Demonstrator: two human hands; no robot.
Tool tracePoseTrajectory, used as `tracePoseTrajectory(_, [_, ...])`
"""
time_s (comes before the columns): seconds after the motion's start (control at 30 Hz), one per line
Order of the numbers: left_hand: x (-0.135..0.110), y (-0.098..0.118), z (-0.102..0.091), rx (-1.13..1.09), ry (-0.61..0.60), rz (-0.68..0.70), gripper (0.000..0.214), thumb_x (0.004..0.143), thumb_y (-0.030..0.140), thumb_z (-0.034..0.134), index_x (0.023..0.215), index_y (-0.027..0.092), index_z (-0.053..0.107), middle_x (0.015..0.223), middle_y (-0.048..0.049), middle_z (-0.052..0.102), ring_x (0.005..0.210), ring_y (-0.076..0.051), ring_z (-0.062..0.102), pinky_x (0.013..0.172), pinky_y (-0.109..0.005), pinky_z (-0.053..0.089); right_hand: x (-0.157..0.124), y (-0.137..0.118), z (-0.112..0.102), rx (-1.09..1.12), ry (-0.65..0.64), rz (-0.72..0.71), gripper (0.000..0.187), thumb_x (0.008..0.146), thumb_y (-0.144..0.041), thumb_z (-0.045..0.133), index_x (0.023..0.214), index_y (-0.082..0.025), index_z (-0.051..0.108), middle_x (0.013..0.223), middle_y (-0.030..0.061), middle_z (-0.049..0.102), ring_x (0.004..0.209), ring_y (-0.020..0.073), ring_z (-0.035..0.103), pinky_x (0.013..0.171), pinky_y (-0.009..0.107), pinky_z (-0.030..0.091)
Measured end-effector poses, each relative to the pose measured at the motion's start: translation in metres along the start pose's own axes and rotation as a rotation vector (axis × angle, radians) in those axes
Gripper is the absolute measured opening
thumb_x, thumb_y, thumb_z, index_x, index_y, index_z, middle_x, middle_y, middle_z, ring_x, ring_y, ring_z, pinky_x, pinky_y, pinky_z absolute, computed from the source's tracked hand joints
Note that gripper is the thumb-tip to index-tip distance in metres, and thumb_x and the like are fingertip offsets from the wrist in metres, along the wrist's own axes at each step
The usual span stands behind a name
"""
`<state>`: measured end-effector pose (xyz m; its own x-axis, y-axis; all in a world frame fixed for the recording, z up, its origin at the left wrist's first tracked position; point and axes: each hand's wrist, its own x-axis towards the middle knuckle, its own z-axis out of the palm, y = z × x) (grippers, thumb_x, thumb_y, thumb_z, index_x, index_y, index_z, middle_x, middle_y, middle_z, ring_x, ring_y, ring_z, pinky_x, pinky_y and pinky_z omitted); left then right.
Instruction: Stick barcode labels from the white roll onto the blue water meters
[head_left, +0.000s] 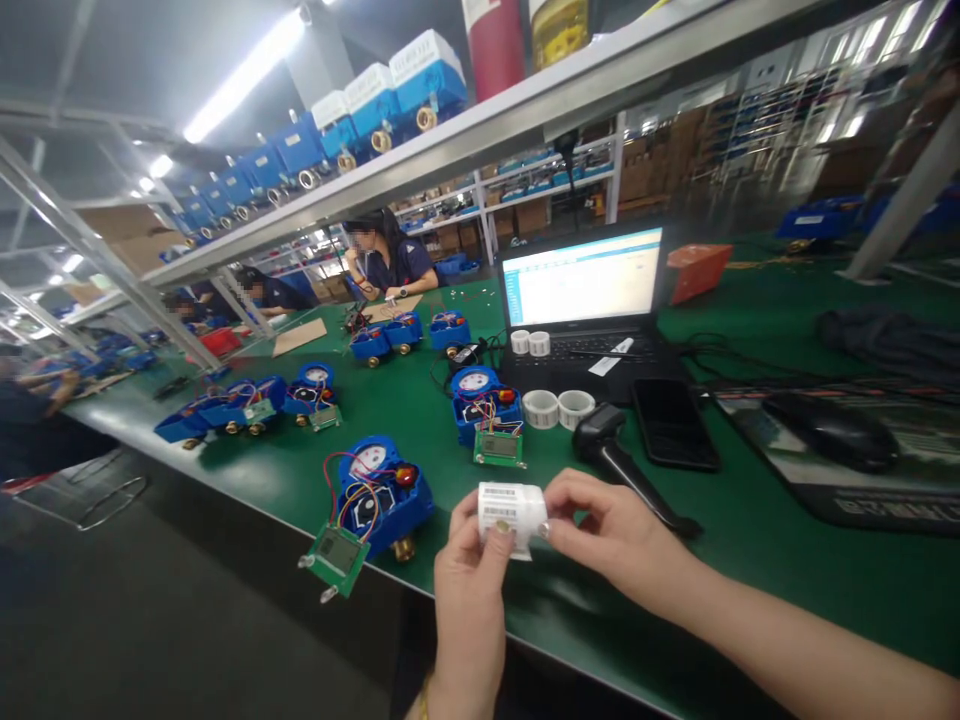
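Obs.: label roll is held in the air over the near edge of the counter, not resting on it. The printed barcode face is turned towards the camera.

Left hand: comes up from below, its grip closed on the roll, with the thumb across the lower front. A short white tab of label stock hangs from the roll's lower edge just beside that thumb.

Right hand: its grip is narrow, fingertips pinched on the roll's right end. The palm is off it.

Nearby: the closest water meter lies left of the hands with its cover off, wires showing, and a small circuit board hanging over the counter edge. The scanner is just behind the right hand, the phone beside it, and the laptop further back.

Judgement: the step looks like freeing one label from the roll.
- The right hand should only steady the roll and let it turn, without squeezing.
- The left thumb should lift the tab by its corner and peel slowly, at a shallow angle, so the label does not curl or tear.
- Fingers are best kept off the adhesive and the barcode print.
- The roll should stay clear of the meter's loose wires.
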<state>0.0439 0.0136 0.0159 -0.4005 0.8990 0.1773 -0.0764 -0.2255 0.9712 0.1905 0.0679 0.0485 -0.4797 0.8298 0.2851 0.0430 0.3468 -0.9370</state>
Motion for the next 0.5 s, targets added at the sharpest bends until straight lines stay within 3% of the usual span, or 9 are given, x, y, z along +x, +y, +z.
tracePoseTrajectory(0.17, [0.0009,-0.0063,-0.0016,0.004,-0.038,-0.009,0.024,0.079,0.037,0.065,0.094,0.018,0.070,0.120,-0.0085,0.055,0.112,-0.024,0.051,0.092,-0.031,0.042,0.0008,0.0020,0.0001,0.011,0.010,0.015,0.013,0.072,-0.027,0.058,0.065,-0.016,0.058,0.068,-0.0006,0.049,0.061,0.0110,0.045,0.053,0.022,0.037])
tracePoseTrajectory(0.33, [-0.0015,0.0002,0.0033,-0.134,0.018,-0.054,0.024,0.076,0.035,0.070,0.090,0.019,0.060,0.088,-0.0023,0.066,0.083,-0.016,0.060,0.075,-0.025,0.047,-0.0001,0.0026,0.0003,-0.025,0.017,0.029,0.014,0.073,-0.027,0.056,0.064,-0.016,0.055,0.067,-0.0011,0.048,0.061,0.0109,0.043,0.055,0.023,0.035])
tracePoseTrajectory(0.5, [-0.0015,-0.0004,0.0013,-0.127,0.018,-0.061,0.030,0.079,0.034,0.066,0.103,0.018,0.058,0.105,-0.0067,0.066,0.099,-0.021,0.060,0.090,-0.032,0.045,-0.0003,0.0018,-0.0005,-0.016,0.016,0.008,0.016,0.075,-0.029,0.053,0.065,-0.016,0.055,0.068,-0.0004,0.049,0.063,0.0116,0.045,0.058,0.024,0.036])
